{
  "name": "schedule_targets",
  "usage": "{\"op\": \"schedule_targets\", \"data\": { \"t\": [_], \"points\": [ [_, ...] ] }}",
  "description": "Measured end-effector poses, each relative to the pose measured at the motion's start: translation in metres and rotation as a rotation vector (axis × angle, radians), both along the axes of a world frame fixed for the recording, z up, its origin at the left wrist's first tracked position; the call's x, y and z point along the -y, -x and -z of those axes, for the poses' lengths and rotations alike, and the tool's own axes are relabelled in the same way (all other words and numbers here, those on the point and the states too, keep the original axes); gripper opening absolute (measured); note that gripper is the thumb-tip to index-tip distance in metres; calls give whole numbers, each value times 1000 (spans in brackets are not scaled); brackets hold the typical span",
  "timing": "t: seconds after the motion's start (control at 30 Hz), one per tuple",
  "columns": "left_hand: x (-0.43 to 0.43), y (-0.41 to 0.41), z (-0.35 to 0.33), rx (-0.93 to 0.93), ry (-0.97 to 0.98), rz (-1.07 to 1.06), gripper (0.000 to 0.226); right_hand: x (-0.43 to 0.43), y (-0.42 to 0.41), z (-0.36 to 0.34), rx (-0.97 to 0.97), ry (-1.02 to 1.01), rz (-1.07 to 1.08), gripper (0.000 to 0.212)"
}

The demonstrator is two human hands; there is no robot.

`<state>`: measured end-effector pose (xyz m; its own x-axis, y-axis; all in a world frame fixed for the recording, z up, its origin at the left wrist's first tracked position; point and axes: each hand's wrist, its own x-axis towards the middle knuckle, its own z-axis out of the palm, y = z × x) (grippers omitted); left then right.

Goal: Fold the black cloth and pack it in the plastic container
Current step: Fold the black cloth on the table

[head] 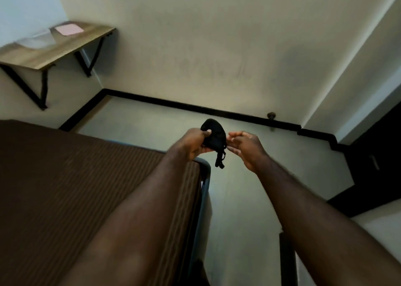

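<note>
A small black cloth (pixel 214 137) is bunched into a compact bundle in mid-air, a thin strap dangling from its lower edge. My left hand (pixel 195 143) pinches it from the left, thumb on top. My right hand (pixel 245 148) hovers just to the right of the cloth with its fingers apart, fingertips close to the fabric but holding nothing. A clear plastic container (pixel 35 39) sits far off on the wooden wall shelf (pixel 71 47) at the upper left, with a pink lid (pixel 68 29) lying beside it.
A bed with a brown striped cover (pixel 76 188) fills the lower left, its grey metal frame corner (pixel 206 170) just below my left hand. Pale floor and black skirting lie ahead. Dark furniture (pixel 377 162) stands at the right.
</note>
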<state>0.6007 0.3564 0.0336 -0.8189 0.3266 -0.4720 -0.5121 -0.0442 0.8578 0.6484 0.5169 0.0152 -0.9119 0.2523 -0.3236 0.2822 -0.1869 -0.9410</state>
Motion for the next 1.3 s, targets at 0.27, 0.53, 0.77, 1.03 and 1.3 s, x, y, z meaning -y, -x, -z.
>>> {"op": "schedule_targets", "data": {
  "t": [0.27, 0.53, 0.77, 1.03, 1.3],
  "points": [
    [-21, 112, -23, 51, -165, -14, 30, -39, 97, 24, 210, 45, -30, 25],
    [-51, 223, 2, 77, -89, -130, 27, -83, 211, 50, 235, 295, -103, 24],
    [-104, 333, 29, 129, 67, -343, 34, -170, 337, 51, 308, 159, -122, 7],
    [-141, 422, 56, 174, 35, -514, 30, -202, 459, 51, 280, 89, -179, 9],
    [-110, 523, 75, 193, -18, -700, 31, -169, 577, 55, 273, 280, -290, 12]
  ]
}}
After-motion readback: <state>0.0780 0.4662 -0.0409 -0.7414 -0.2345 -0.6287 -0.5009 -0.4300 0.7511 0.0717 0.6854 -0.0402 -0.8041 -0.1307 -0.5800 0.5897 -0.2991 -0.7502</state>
